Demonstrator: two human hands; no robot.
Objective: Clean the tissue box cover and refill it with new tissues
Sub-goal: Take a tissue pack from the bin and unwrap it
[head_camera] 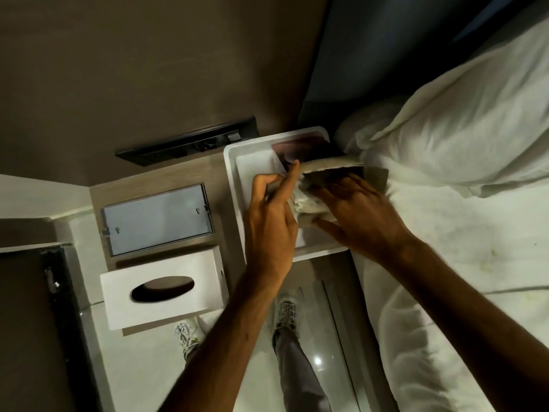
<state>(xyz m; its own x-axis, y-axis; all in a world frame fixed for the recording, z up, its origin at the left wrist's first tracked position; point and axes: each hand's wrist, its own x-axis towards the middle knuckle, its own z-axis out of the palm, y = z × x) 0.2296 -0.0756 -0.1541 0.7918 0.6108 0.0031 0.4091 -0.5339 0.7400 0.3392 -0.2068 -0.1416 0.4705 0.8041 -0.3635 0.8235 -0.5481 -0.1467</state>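
Head view, hands (pixel 359 215) on tissues (pixel 309 203), no legible writing

It looked like a hotel bedroom or something close to it. A bed (pixel 445 263) with white sheets and a plump pillow (pixel 463 126) stood just beside a wooden nightstand (pixel 219 173). A black switch panel (pixel 187 142) was set into the plain wall (pixel 133 69) above it, and the floor (pixel 323 337) was glossy pale tile.
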